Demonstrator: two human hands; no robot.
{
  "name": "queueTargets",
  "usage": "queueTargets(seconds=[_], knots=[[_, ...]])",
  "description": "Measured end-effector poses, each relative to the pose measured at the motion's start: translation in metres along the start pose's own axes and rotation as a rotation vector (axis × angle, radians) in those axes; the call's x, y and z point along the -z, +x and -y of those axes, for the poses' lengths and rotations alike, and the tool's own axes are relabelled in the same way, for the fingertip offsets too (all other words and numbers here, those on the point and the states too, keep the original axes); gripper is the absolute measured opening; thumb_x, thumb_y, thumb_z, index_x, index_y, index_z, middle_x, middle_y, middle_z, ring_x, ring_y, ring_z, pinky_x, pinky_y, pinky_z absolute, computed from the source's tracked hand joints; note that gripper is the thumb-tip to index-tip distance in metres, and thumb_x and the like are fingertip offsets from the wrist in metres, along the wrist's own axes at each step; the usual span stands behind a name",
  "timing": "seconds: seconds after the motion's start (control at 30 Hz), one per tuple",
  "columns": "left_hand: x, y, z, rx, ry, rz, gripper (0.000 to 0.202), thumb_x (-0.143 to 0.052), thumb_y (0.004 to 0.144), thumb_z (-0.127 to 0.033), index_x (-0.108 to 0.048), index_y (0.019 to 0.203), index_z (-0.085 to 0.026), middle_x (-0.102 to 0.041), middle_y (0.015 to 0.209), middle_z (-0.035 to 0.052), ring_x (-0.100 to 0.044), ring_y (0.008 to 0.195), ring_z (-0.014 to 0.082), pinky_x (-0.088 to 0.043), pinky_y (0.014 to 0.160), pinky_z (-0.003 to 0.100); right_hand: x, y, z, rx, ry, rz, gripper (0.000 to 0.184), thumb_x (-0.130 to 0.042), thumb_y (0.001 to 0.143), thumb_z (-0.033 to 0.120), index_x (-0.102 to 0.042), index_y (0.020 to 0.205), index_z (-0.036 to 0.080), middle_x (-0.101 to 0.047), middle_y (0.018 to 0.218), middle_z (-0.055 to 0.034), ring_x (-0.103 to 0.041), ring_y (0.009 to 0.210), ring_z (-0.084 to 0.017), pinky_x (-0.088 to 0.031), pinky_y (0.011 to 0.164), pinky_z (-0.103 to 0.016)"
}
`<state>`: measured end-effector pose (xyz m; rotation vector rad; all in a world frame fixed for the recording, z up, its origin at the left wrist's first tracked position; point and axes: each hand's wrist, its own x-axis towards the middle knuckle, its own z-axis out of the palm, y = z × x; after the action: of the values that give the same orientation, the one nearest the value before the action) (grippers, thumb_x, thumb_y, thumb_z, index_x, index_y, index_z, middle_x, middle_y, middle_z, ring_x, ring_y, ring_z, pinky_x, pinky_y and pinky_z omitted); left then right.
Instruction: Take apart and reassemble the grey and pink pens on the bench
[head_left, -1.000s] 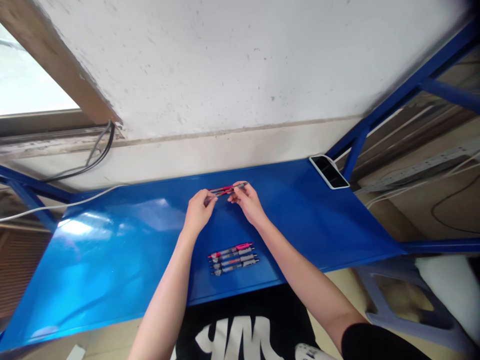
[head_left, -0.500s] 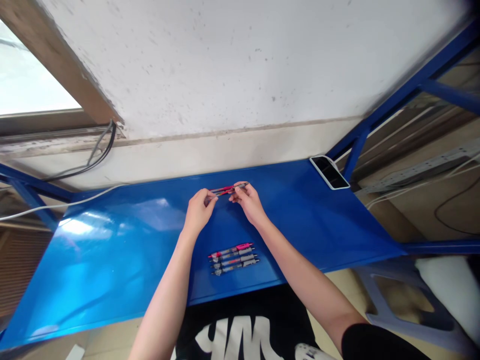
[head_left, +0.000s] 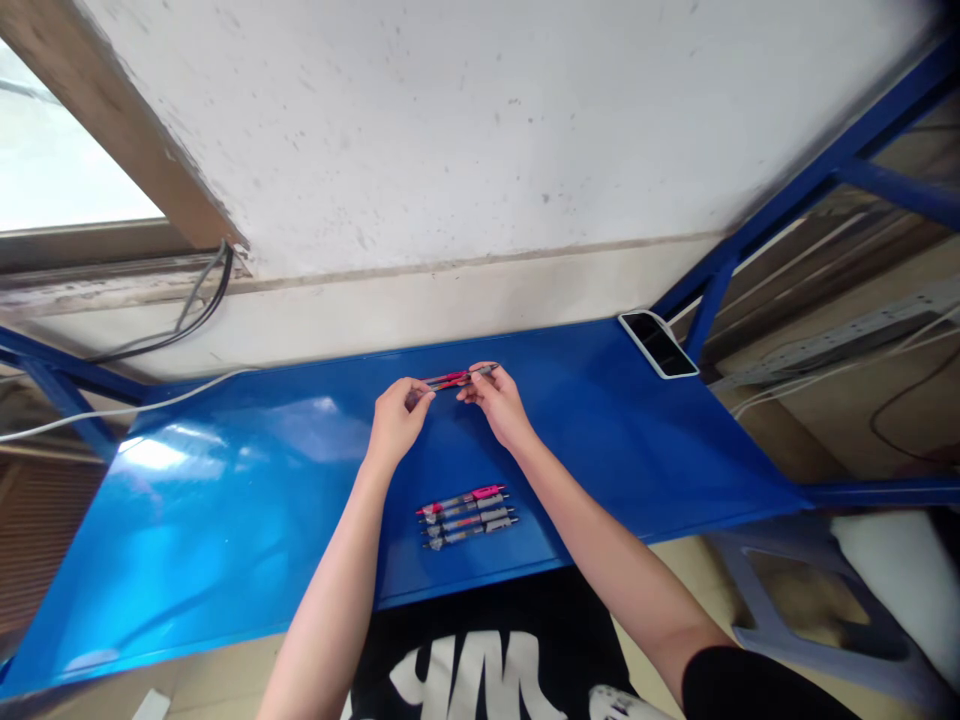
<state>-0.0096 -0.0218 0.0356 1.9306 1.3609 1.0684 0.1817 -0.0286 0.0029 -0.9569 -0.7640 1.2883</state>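
Between my hands, toward the back of the blue table point(head_left: 300, 520), is a small bundle of pens point(head_left: 448, 381) with red and dark parts. My left hand point(head_left: 399, 415) pinches the left ends of the pens. Around their right ends, the fingers of my right hand point(head_left: 495, 398) are closed. How many pens are in the bundle I cannot tell, as the fingers cover parts of it. Closer to my body, several pens lie side by side in a row; a pink pen point(head_left: 487, 492) is the farthest and a grey pen point(head_left: 470, 533) the nearest.
A phone with a white edge point(head_left: 658, 344) lies at the table's back right corner. One white cable point(head_left: 172, 402) crosses the left end. Blue metal frame bars point(head_left: 709, 305) rise at both sides, and a wall point(head_left: 480, 150) stands behind. Below right is a grey stool point(head_left: 817, 600).
Almost nothing differs. Both hands keep their hold on the pens, and the row of pens lies where it was.
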Motion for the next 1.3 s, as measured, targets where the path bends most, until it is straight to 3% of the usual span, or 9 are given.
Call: queueTargets(seconds=[0.33,0.6,1.3], knots=[[-0.001,0.0012,0.0032,-0.076,0.014,-0.021,0.016,-0.063,0.092,-0.02,-0.077,0.101,-0.02,-0.071,0.088,0.0038,-0.061,0.069,0.0147,-0.051,0.067,0.028,0.0017,0.0016,-0.0033,0.002,0.042,0.055,0.037,-0.079,0.083,0.049,-0.056,0.101,0.026,-0.078,0.085,0.0003,-0.079,0.075,-0.019,-0.057,0.065,-0.027],[-0.002,0.0009,0.0034,-0.1,-0.008,-0.019,0.012,-0.067,0.091,-0.02,-0.079,0.092,-0.02,-0.074,0.091,0.0057,-0.068,0.079,0.0178,-0.054,0.07,0.029,-0.0012,-0.001,-0.0043,0.062,0.017,0.036,0.031,-0.076,0.087,0.046,-0.057,0.098,0.024,-0.078,0.089,-0.0006,-0.079,0.075,-0.018,-0.06,0.069,-0.028],[-0.0033,-0.0023,0.0032,-0.171,0.027,0.0,0.01,-0.066,0.093,-0.018,-0.075,0.092,-0.019,-0.068,0.087,0.0036,-0.061,0.069,0.0144,-0.052,0.065,0.027,-0.0073,-0.0037,-0.0067,0.11,-0.033,0.026,0.029,-0.072,0.091,0.046,-0.053,0.097,0.025,-0.078,0.085,0.0008,-0.079,0.073,-0.018,-0.062,0.07,-0.03]])
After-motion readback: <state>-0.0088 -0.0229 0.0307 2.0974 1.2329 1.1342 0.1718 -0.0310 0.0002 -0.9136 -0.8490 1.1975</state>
